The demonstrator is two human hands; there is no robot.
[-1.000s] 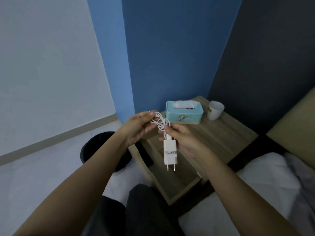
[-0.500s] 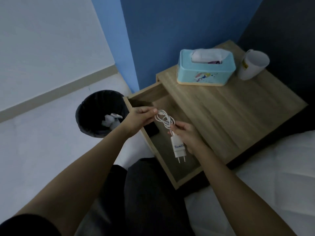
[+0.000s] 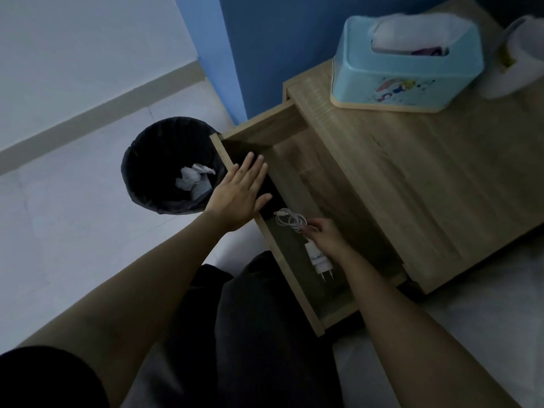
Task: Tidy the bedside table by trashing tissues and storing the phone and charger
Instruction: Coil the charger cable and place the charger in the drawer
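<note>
Drawer of the wooden desk stands pulled out, its long axis running from the far wall toward the person. Inside it, the right hand grips the charger, prongs pointing at the near end, cable coiled beyond the fingers. The left hand lies flat and released on the drawer's front rim, better placed, I judge, for pushing it shut.

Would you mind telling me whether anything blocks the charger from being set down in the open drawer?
Nothing visible does: the right hand holds the charger already inside the drawer, above bare floor.
</note>
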